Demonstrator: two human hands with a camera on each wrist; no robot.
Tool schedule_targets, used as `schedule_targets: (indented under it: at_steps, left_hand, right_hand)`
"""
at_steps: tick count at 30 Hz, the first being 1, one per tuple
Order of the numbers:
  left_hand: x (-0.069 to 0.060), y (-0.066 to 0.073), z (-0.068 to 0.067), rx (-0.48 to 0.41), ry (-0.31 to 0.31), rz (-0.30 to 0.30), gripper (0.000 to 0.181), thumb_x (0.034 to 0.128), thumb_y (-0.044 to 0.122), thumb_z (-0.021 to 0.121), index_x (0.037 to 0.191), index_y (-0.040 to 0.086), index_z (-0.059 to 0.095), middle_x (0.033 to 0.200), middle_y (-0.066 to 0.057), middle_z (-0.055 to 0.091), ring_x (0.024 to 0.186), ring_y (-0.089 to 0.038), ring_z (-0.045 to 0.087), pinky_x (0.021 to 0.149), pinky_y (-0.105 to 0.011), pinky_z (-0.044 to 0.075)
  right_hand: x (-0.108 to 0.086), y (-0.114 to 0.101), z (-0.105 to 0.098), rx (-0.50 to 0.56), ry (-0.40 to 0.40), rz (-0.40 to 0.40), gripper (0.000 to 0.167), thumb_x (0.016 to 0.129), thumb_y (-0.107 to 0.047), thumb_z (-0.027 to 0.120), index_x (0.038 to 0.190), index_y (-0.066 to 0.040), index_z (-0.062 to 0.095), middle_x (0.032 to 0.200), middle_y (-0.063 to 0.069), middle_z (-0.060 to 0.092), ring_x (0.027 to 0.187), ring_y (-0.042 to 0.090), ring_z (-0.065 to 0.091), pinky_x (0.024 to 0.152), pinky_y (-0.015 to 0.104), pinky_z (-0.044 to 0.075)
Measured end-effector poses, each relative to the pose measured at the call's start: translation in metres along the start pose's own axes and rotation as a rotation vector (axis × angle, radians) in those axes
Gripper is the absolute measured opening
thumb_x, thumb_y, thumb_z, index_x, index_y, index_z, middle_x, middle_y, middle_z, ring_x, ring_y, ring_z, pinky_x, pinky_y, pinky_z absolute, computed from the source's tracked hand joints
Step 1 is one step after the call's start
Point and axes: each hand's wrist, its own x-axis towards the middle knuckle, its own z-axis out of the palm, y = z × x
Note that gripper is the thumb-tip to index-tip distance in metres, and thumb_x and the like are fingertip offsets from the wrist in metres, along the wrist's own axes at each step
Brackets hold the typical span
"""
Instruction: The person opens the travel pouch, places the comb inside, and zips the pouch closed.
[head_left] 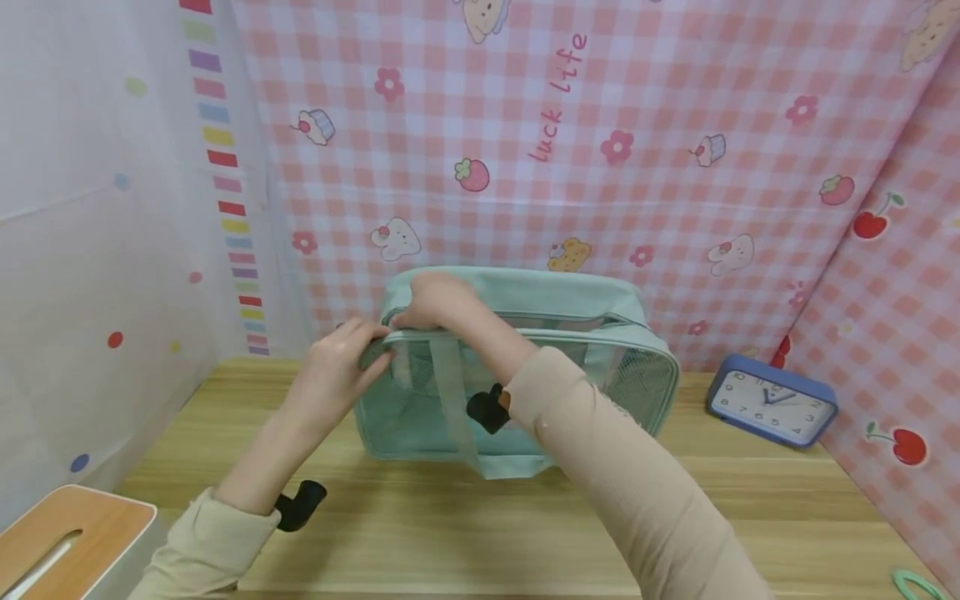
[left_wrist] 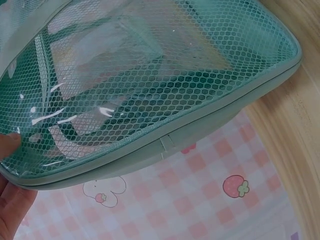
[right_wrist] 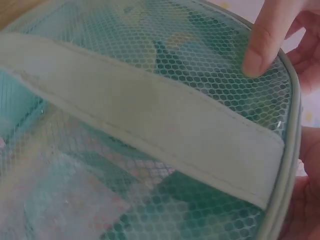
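Observation:
A mint-green bag (head_left: 420, 417) with mesh and clear panels stands upright on the table, its strap hanging down the front. The zipper along its top is partly open, showing a dark gap. My left hand (head_left: 341, 362) pinches the upper left corner, with the thumb (left_wrist: 7, 145) on the front panel and the other fingers behind the rim. My right hand (head_left: 442, 300) reaches across to that same corner, its curled fingers at the zipper beside the left fingertips. Its fingertips are mostly hidden, and no zipper pull shows. Through the mesh (right_wrist: 210, 55), the contents cannot be made out.
A blue clock (head_left: 772, 400) stands to the right of the bag. At the lower left is a tissue box (head_left: 97, 533) with a wooden lid. A green ring-like item (head_left: 917, 583) lies at the lower right. Patterned cloth (head_left: 510, 108) hangs behind the bag.

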Motion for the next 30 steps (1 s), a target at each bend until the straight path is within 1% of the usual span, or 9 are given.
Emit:
schedule_targets:
  at_steps: [3, 7, 11, 13, 16, 19, 21, 23, 30]
  left_hand:
    - [0.001, 0.001, 0.000, 0.011, -0.009, -0.009, 0.022, 0.0722, 0.001, 0.074, 0.091, -0.002, 0.063, 0.083, -0.012, 0.063, 0.074, -0.025, 0.062, 0.062, -0.034, 0.054]
    - [0.002, 0.001, 0.000, 0.024, -0.011, -0.006, 0.022, 0.0725, 0.001, 0.074, 0.092, -0.003, 0.063, 0.083, -0.013, 0.063, 0.074, -0.026, 0.062, 0.062, -0.034, 0.054]
    - [0.002, 0.001, 0.001, 0.029, -0.016, -0.008, 0.022, 0.0731, 0.001, 0.073, 0.092, -0.003, 0.063, 0.084, -0.013, 0.063, 0.074, -0.025, 0.062, 0.063, -0.034, 0.054]
    - [0.002, 0.002, 0.001, 0.029, -0.018, -0.011, 0.022, 0.0734, 0.002, 0.073, 0.092, -0.003, 0.063, 0.084, -0.013, 0.063, 0.074, -0.025, 0.063, 0.063, -0.034, 0.055]
    - [0.002, 0.003, 0.001, 0.028, -0.017, -0.007, 0.023, 0.0732, 0.001, 0.073, 0.093, -0.003, 0.063, 0.084, -0.013, 0.063, 0.075, -0.025, 0.063, 0.063, -0.033, 0.055]
    - [0.002, 0.003, 0.000, 0.031, -0.009, 0.003, 0.023, 0.0725, 0.001, 0.074, 0.092, -0.003, 0.063, 0.084, -0.012, 0.063, 0.074, -0.024, 0.063, 0.062, -0.032, 0.055]
    - [0.002, 0.003, 0.000, 0.036, -0.003, 0.011, 0.023, 0.0722, 0.000, 0.074, 0.092, -0.003, 0.063, 0.083, -0.012, 0.062, 0.073, -0.024, 0.063, 0.062, -0.031, 0.055]
    - [0.001, 0.003, 0.001, 0.040, 0.005, 0.020, 0.023, 0.0716, 0.000, 0.074, 0.091, -0.003, 0.063, 0.082, -0.011, 0.062, 0.071, -0.023, 0.062, 0.060, -0.030, 0.055]
    - [0.001, 0.003, 0.001, 0.054, 0.019, 0.031, 0.022, 0.0711, 0.000, 0.075, 0.090, -0.003, 0.063, 0.080, -0.011, 0.061, 0.070, -0.023, 0.062, 0.058, -0.030, 0.054]
  right_hand:
    - [0.004, 0.004, 0.000, 0.052, -0.006, 0.000, 0.050, 0.089, -0.033, 0.056, 0.130, -0.005, 0.045, 0.125, 0.007, 0.054, 0.102, 0.018, 0.054, 0.084, 0.029, 0.048]
    - [0.008, 0.008, 0.001, 0.161, -0.024, 0.044, 0.046, 0.090, -0.019, 0.051, 0.132, -0.003, 0.041, 0.125, 0.011, 0.051, 0.088, 0.019, 0.048, 0.070, 0.024, 0.042]
    - [0.010, 0.010, 0.003, 0.265, -0.023, 0.114, 0.051, 0.089, -0.031, 0.056, 0.131, -0.003, 0.043, 0.113, 0.008, 0.059, 0.074, 0.014, 0.045, 0.062, 0.022, 0.037]
    - [0.011, 0.009, 0.004, 0.284, -0.019, 0.134, 0.050, 0.087, -0.040, 0.058, 0.122, -0.004, 0.051, 0.094, 0.004, 0.062, 0.067, 0.012, 0.045, 0.058, 0.021, 0.037]
    - [0.010, 0.005, 0.006, 0.251, -0.011, 0.145, 0.036, 0.087, -0.046, 0.055, 0.085, -0.009, 0.059, 0.064, -0.001, 0.051, 0.055, 0.011, 0.042, 0.052, 0.022, 0.036]
    - [0.011, 0.000, 0.007, 0.134, 0.015, 0.143, 0.040, 0.089, -0.050, 0.050, 0.084, -0.012, 0.061, 0.075, 0.000, 0.059, 0.065, 0.012, 0.053, 0.060, 0.024, 0.045]
    - [0.012, -0.003, 0.007, 0.056, 0.019, 0.159, 0.047, 0.090, -0.053, 0.045, 0.103, -0.012, 0.063, 0.099, 0.002, 0.064, 0.083, 0.015, 0.058, 0.073, 0.029, 0.050]
    - [0.016, -0.007, 0.007, -0.017, -0.004, 0.177, 0.056, 0.091, -0.056, 0.040, 0.127, -0.015, 0.053, 0.128, 0.002, 0.055, 0.107, 0.017, 0.055, 0.091, 0.036, 0.048]
    - [0.026, -0.015, 0.004, -0.107, -0.129, 0.157, 0.045, 0.096, -0.042, 0.032, 0.128, -0.019, 0.052, 0.136, -0.002, 0.048, 0.120, 0.017, 0.047, 0.110, 0.044, 0.031]
